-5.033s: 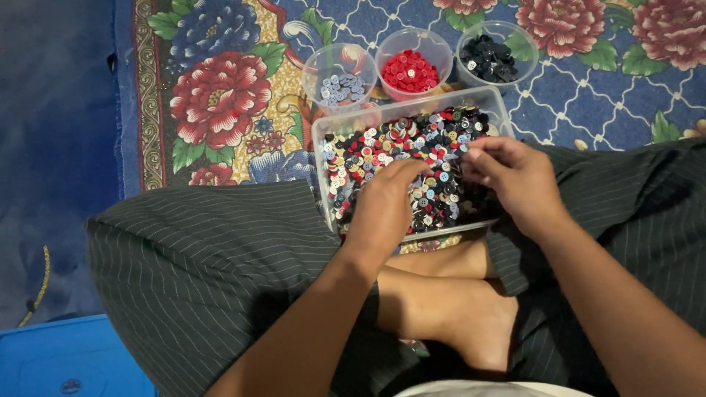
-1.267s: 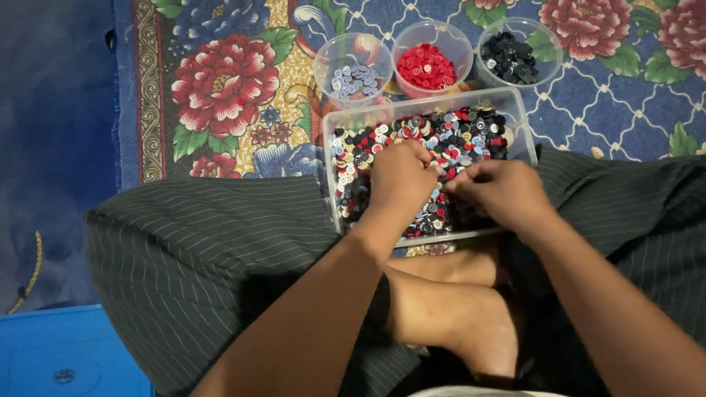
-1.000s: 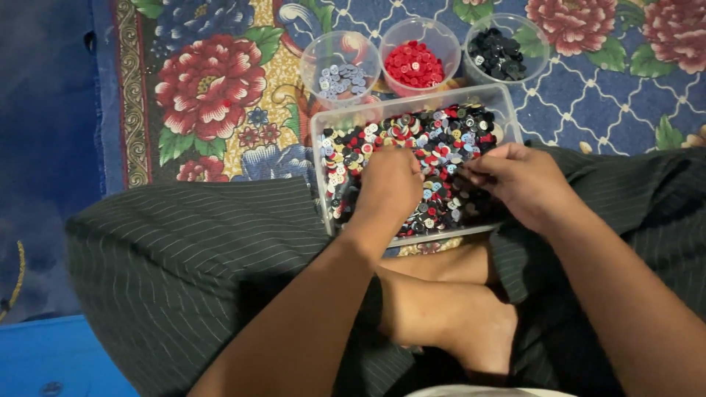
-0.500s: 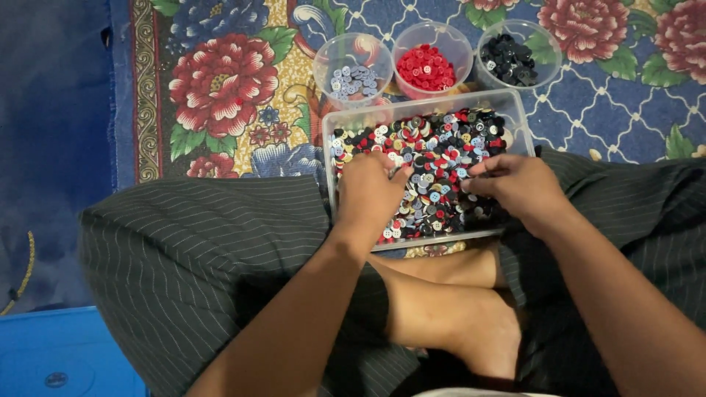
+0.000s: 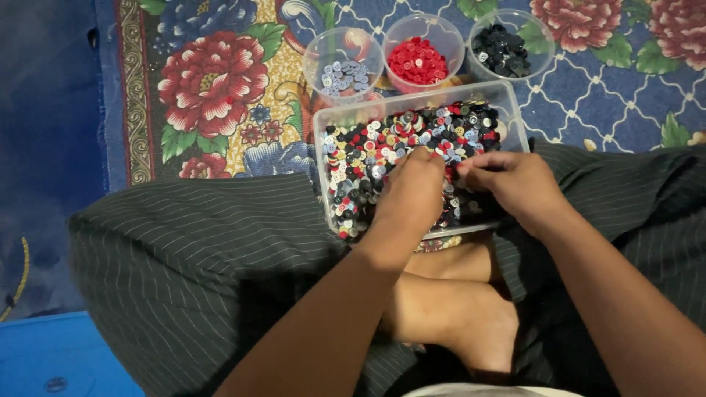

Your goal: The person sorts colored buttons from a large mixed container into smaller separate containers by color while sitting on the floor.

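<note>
A clear rectangular tub full of mixed buttons in red, black, white and blue rests against my crossed legs. My left hand lies palm down on the buttons in the tub's middle, fingers curled into the pile. Close beside it, my right hand hovers over the tub's right part with its fingertips pinched together; whether a button is between them is hidden. The two hands nearly touch at the fingertips.
Three round clear cups stand behind the tub: one with pale blue buttons, one with red buttons, one with black buttons. A flowered carpet lies underneath. A blue lid sits at lower left.
My left hand has slid right and deeper into the tub's middle. My right hand has moved left toward it, so the fingertips now almost meet.
</note>
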